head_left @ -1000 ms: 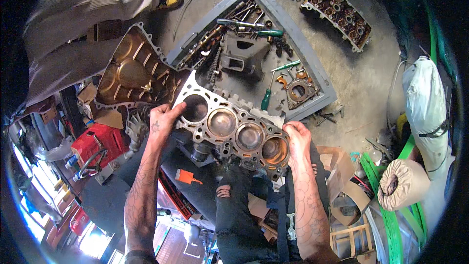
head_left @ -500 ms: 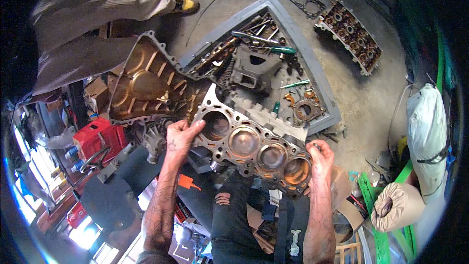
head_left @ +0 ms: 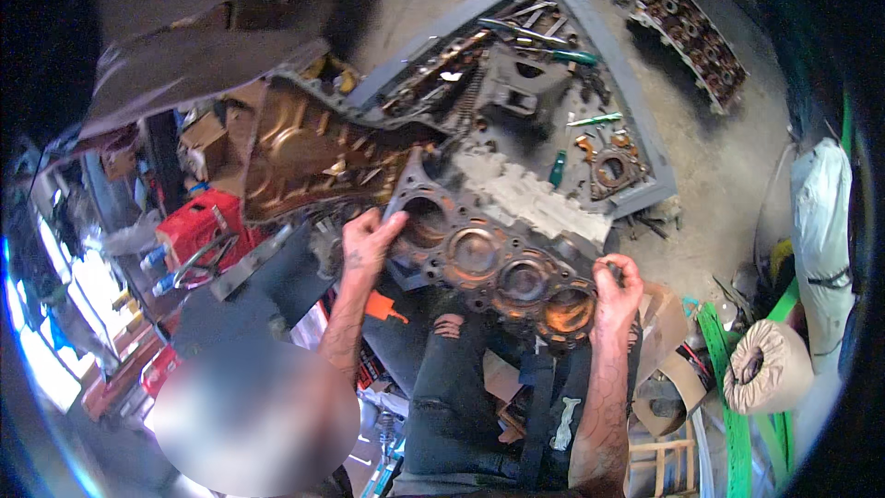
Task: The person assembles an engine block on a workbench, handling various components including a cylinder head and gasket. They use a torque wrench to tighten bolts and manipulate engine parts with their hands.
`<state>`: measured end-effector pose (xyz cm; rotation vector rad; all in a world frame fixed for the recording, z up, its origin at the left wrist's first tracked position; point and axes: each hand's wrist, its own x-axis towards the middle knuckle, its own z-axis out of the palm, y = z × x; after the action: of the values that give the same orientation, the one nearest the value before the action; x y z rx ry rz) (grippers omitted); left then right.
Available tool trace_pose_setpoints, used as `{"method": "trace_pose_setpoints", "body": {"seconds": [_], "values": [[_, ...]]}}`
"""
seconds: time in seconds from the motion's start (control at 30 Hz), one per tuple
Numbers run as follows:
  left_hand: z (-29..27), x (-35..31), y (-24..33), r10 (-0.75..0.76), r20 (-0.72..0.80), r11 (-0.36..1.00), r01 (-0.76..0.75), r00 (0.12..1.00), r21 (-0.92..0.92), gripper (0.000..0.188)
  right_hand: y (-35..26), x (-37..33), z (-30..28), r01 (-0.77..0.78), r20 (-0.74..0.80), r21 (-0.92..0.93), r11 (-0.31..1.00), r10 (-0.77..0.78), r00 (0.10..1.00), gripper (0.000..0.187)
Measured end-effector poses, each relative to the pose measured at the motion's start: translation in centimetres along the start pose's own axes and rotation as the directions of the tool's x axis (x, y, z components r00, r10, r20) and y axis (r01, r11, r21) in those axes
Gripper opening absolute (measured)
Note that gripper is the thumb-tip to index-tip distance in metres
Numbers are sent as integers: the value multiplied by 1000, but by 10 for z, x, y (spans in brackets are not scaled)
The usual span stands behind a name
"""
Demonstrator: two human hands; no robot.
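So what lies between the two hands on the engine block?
In the head view, the head gasket with its row of round bores spans from the left hand to the right hand, lying on the engine block.

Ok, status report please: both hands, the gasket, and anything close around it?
Left hand and right hand grip opposite ends of the head gasket. Gasket lies over the engine block. Bronze cover close on its left.

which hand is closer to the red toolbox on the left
Left. The left hand grips the near-left end of the engine block, a short way right of the red toolbox. The right hand holds the block's far-right end.
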<state>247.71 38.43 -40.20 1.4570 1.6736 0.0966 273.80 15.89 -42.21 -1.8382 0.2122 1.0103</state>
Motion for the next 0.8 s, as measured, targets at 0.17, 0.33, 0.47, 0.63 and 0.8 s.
{"method": "trace_pose_setpoints", "body": {"seconds": [0.17,0.33,0.47,0.63,0.8], "values": [[-11,-5,-24,175,-45,984,-176,984,-39,51,20,-11,2,76,-15,-68,995,-78,997,10],[-41,-17,9,580,-127,738,-453,805,500,40,34,-14,-3,135,-7,-109,985,-137,991,7],[-134,57,71,678,-466,659,-188,568,728,62,37,-8,-13,124,-6,-69,990,-125,992,9],[-176,146,43,51,38,954,-60,998,294,65,43,7,-18,128,51,-50,991,-125,991,9],[-140,139,75,103,-20,904,-86,994,420,50,29,8,-18,117,34,-58,991,-115,993,8]]}}
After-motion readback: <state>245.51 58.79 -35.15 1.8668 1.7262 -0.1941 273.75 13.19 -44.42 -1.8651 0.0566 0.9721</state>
